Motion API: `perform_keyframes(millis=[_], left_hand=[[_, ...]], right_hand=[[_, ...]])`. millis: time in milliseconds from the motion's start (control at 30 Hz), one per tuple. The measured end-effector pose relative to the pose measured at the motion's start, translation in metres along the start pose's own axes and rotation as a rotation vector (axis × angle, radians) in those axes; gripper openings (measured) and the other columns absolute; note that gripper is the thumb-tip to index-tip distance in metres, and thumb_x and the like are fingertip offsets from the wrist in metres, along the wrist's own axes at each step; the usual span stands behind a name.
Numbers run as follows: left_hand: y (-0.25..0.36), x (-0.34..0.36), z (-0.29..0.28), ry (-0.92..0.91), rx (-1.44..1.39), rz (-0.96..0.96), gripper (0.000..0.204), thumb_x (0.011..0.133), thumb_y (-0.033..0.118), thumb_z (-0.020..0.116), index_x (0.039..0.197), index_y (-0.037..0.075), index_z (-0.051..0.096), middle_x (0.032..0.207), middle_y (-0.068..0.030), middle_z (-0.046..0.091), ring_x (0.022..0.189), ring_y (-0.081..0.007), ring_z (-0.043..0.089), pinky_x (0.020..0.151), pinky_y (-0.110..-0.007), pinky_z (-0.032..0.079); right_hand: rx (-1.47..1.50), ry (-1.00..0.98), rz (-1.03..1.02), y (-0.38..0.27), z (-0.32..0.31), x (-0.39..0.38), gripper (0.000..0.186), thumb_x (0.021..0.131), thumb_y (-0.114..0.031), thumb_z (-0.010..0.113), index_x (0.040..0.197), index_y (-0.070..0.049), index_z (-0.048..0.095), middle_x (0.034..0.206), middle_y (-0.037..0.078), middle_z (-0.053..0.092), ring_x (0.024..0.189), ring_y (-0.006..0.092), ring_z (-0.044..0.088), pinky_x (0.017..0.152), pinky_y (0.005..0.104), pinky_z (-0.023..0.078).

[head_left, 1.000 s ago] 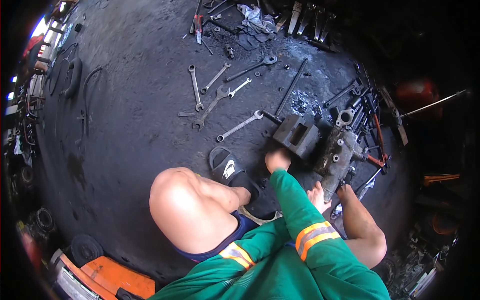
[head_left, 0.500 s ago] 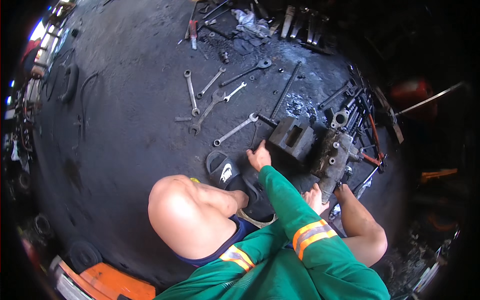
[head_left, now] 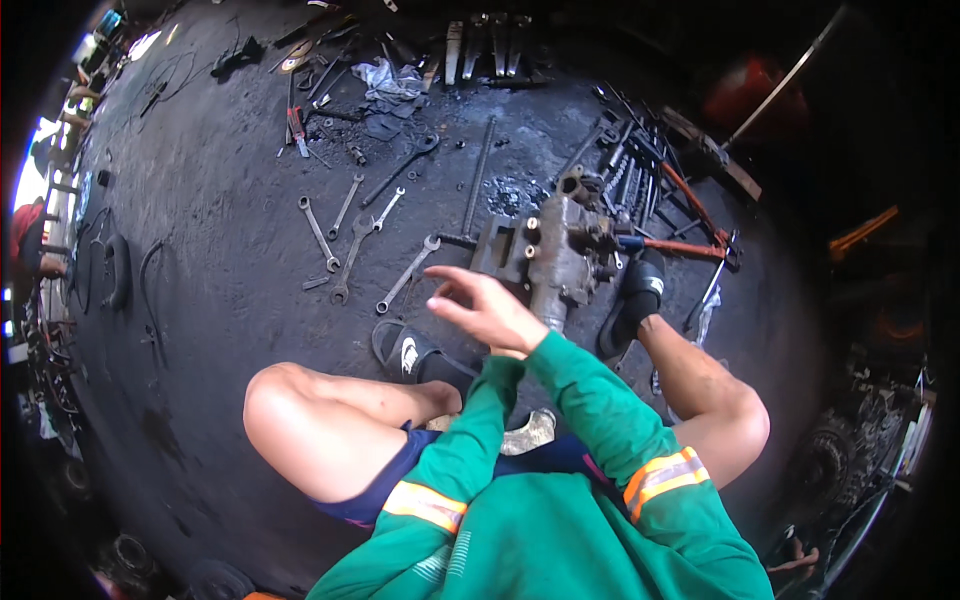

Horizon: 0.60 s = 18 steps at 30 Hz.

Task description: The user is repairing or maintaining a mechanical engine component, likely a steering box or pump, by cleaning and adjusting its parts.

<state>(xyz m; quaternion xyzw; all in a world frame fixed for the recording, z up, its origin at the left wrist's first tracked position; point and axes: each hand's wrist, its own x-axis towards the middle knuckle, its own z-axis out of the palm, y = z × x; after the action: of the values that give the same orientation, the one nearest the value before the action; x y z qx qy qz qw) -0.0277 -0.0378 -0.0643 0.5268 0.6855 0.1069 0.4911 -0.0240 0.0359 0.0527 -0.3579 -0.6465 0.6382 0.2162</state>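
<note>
My right hand (head_left: 485, 308) is held in the air with fingers spread and nothing in them, over the near side of the dark metal block (head_left: 492, 250). An oily metal housing (head_left: 568, 245), with a flanged port at its far end, overlaps the block's right side. Its narrow near end comes down close to my right wrist. My left forearm crosses under the right one. Only a sliver of my left hand (head_left: 508, 352) shows beneath the right wrist, beside the housing's near end. Its fingers are hidden, so I cannot make out whether they grip the housing.
Several wrenches (head_left: 404, 275) lie on the dark floor to the left of the block, with a ratchet handle (head_left: 402, 168) beyond. Red-handled bolt cutters (head_left: 690, 247) and other tools lie to the right. A rag (head_left: 388, 85) is at the back. My sandalled feet flank the housing.
The housing has shifted away from me and left, now overlapping the block. My right hand has lifted off the block's near corner. My left hand has gone behind the right wrist. The view has swung right.
</note>
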Motion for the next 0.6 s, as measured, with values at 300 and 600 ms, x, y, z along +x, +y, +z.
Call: perform_keyframes(millis=[300, 600], left_hand=[[-0.012, 0.018, -0.020, -0.083, -0.087, -0.078, 0.065, 0.061, 0.049, 0.089, 0.101, 0.000, 0.075, 0.094, -0.0206, 0.075, 0.092, -0.0330, 0.074, 0.085, -0.041, 0.057], [-0.010, 0.016, -0.005, -0.254, -0.470, -0.086, 0.047, 0.074, 0.021, 0.088, 0.111, -0.002, 0.068, 0.100, -0.0088, 0.073, 0.089, -0.0163, 0.069, 0.071, -0.032, 0.058]], right_hand=[[0.222, 0.520, 0.144, 0.016, -0.122, -0.128, 0.045, 0.097, -0.023, 0.068, 0.134, -0.002, 0.058, 0.099, 0.006, 0.070, 0.084, 0.0092, 0.063, 0.072, 0.0244, 0.049], [0.445, 0.864, 0.278, 0.059, -0.161, -0.167, 0.066, 0.096, -0.032, 0.070, 0.147, -0.005, 0.039, 0.106, 0.009, 0.071, 0.081, 0.0103, 0.066, 0.062, 0.0220, 0.048]])
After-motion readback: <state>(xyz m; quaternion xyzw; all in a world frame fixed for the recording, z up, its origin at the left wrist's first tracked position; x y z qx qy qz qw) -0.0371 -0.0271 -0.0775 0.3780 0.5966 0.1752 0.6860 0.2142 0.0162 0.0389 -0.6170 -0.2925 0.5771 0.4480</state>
